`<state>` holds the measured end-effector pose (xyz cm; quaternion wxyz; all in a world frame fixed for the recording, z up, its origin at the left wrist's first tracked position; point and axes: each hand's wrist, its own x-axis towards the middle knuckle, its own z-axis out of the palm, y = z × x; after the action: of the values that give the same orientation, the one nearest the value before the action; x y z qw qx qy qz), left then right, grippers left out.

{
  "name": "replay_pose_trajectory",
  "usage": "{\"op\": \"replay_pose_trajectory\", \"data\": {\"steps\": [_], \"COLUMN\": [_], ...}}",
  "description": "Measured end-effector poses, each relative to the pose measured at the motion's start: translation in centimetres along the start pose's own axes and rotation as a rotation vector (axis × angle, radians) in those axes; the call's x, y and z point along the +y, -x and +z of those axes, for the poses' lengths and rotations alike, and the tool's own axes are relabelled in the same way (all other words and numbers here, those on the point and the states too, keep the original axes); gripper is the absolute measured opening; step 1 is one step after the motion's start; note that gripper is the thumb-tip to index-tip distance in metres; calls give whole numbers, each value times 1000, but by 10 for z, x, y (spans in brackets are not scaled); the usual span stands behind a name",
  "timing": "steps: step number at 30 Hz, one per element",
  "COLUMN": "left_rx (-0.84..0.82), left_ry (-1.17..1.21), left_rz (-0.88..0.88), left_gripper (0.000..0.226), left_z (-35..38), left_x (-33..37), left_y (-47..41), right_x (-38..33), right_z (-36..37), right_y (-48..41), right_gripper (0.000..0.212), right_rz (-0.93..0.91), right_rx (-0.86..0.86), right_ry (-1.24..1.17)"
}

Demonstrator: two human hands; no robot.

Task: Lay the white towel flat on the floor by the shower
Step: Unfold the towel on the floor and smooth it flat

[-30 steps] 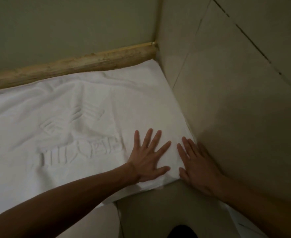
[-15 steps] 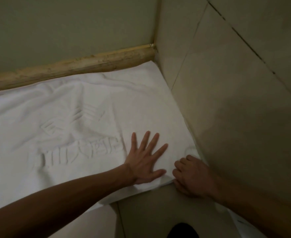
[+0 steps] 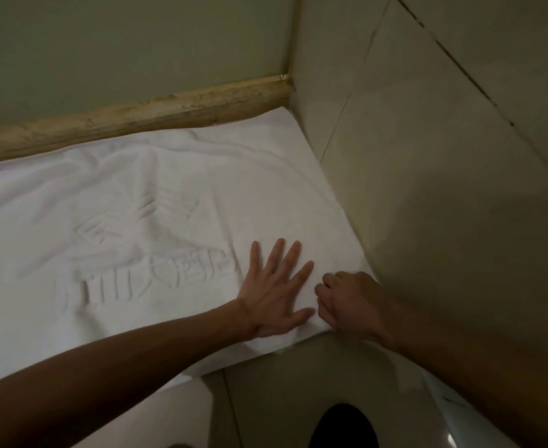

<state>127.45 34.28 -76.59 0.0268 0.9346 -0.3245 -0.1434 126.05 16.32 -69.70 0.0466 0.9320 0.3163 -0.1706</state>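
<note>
Fingers: left hand [image 3: 272,300] spread on white towel [image 3: 120,221]; right hand [image 3: 351,305] seemingly pinching corner; tiled floor [image 3: 298,379].

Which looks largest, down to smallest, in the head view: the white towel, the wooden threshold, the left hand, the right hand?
1. white towel
2. wooden threshold
3. left hand, spread flat
4. right hand, curled; the hands likely match in true size, so this last order is unsure.

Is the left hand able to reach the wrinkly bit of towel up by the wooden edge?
Probably yes. The left hand lies flat on the white towel, and nothing stands between it and the wrinkles beside the wooden edge; it may need a forward lean.
</note>
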Motion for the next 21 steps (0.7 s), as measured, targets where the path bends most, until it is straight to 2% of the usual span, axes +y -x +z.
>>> {"op": "replay_pose_trajectory", "data": {"steps": [4,10,14,17,21], "left_rx": [-13,-68,-45,-8,34], "left_ry": [22,-44,-28,-19,-7], "left_rz": [1,-3,-14,4,69], "left_gripper": [101,119,113,104,88], "left_z": [3,11,15,15,14], "left_x": [15,41,48,48,38], "left_y": [0,-16,-19,-17,-12], "right_x": [-2,5,3,-1,-5], "right_z": [11,42,50,54,64], "right_y": [-3,29,50,60,71], "right_gripper": [37,40,53,50,68], "right_rz": [108,245,239,202,153], "right_rx": [-53,-160,-53,75,-38], "right_ry": [-38,-86,-36,22,7]}}
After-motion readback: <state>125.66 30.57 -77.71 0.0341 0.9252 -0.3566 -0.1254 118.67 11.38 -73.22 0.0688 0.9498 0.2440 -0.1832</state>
